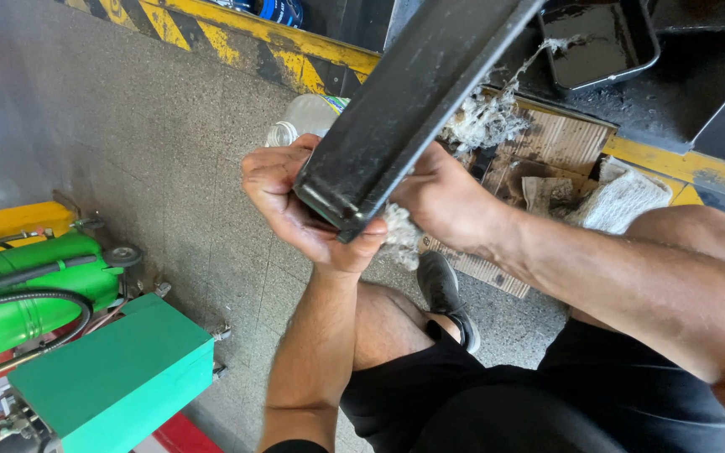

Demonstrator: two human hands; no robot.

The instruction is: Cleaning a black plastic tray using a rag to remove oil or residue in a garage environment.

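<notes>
One black rectangular metal bar [413, 92], long axis running from lower left up to upper right, near end at the hands. Left hand [295, 210] grips that end; right hand [446, 197] clutches one wad of white cotton waste [396, 235] beside it, above the floor [127, 126].

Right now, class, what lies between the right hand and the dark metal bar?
In the head view, a wad of whitish cotton waste sits between the right hand and the dark metal bar.

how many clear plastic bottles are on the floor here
1. The clear plastic bottle lies on the floor just beyond the left hand, partly hidden by the black metal bar. Others may be hidden behind the bar.
</notes>
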